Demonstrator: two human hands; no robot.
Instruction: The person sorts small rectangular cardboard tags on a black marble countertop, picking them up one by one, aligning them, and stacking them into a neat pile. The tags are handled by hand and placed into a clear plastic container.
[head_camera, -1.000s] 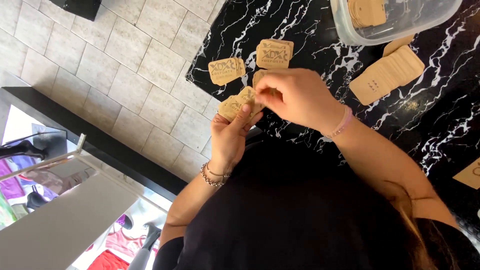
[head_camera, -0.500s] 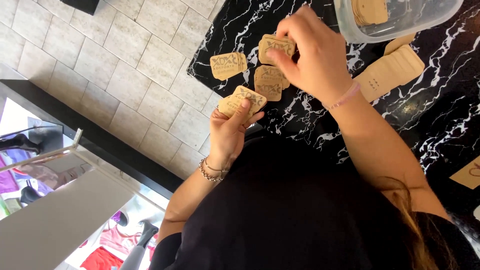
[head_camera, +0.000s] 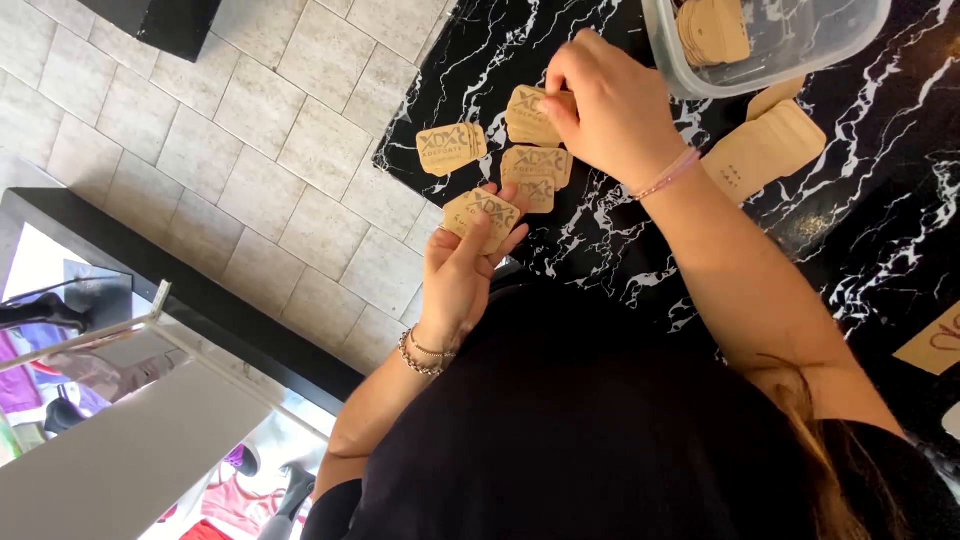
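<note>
Cards (head_camera: 538, 165): I see tan cardboard with dark print.
Table (head_camera: 620, 250): black, veined with white like marble.
Tub (head_camera: 790, 60): clear plastic, tan tags inside.
Floor (head_camera: 200, 150): I read pale grey-beige square tiles.
Wristband on right hand (head_camera: 610, 110): pink.
Bracelet on left hand (head_camera: 460, 285): silver.
Shirt (head_camera: 560, 430): black.

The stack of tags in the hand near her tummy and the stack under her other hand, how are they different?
The left hand lifts its tag stack off the black marble table; the right hand presses its tag stack flat on the table. The lifted stack's printed face shows whole, while fingers cover part of the pressed one. Both are tan card tags with dark print and rounded corners.
</note>
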